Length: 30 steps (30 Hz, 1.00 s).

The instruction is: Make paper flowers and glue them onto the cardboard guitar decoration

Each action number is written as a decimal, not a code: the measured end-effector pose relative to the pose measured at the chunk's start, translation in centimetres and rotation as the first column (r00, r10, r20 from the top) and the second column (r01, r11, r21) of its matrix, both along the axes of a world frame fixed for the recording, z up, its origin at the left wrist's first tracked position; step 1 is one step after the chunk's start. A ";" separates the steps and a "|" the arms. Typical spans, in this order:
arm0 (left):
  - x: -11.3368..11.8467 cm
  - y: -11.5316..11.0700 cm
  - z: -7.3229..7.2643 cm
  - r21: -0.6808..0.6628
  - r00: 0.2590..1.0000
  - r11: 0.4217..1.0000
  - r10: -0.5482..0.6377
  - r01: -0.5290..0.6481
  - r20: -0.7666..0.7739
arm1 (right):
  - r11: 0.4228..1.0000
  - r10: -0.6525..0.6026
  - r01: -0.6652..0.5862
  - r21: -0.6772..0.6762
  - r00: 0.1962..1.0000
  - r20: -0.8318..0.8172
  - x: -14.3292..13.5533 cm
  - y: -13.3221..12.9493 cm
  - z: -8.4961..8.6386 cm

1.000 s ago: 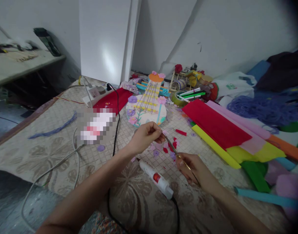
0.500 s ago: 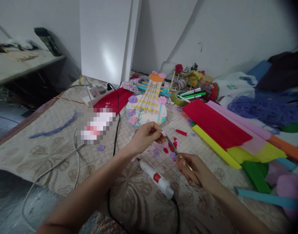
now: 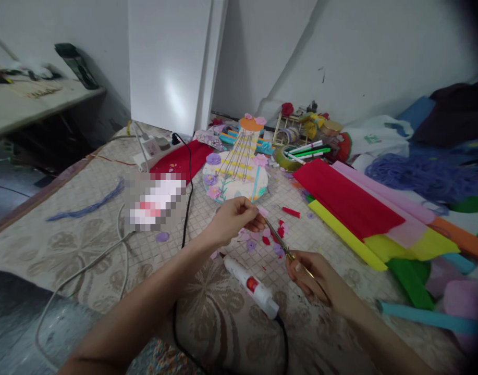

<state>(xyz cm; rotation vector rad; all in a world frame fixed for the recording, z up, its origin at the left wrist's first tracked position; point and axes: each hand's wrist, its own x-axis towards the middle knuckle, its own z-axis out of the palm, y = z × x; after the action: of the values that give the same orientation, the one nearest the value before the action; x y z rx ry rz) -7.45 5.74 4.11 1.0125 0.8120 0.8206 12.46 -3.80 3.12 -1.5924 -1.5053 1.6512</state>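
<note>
My left hand pinches a small pale pink piece of paper between thumb and fingers. Gold-handled scissors are gripped in my right hand, their blades pointing up and left to the paper's lower edge. Beneath the hands lie scattered red petals and purple paper flowers. Closer to me rests a white glue gun with a black cord. Just beyond my left hand is a decorated guitar shape with paper flowers and string-like wires.
Folded red crepe paper and yellow crepe paper lie at right, near blue yarn. Markers sit by a tape roll behind. At left are a power strip, a grey cable and a blue yarn strand.
The scissors' handles have spread a little and my right hand has shifted slightly right and down. My left hand stays nearly in place with the pink paper.
</note>
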 end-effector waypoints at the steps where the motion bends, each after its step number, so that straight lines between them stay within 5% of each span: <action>1: 0.0 0.0 0.0 0.006 1.000 1.000 -0.008 0.008 -0.003 | 1.000 -0.009 0.009 -0.004 1.000 0.006 0.0 0.0 0.0; 30: -0.1 0.2 -0.4 0.079 0.999 0.996 -0.035 0.035 -0.009 | 0.999 -0.036 0.034 0.024 0.993 0.116 -0.2 0.5 -0.6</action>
<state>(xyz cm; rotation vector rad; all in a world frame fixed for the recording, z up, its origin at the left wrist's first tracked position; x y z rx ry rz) -7.58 5.97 3.70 1.0976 0.7713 0.8244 12.29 -3.33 2.56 -1.7196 -1.5376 1.5417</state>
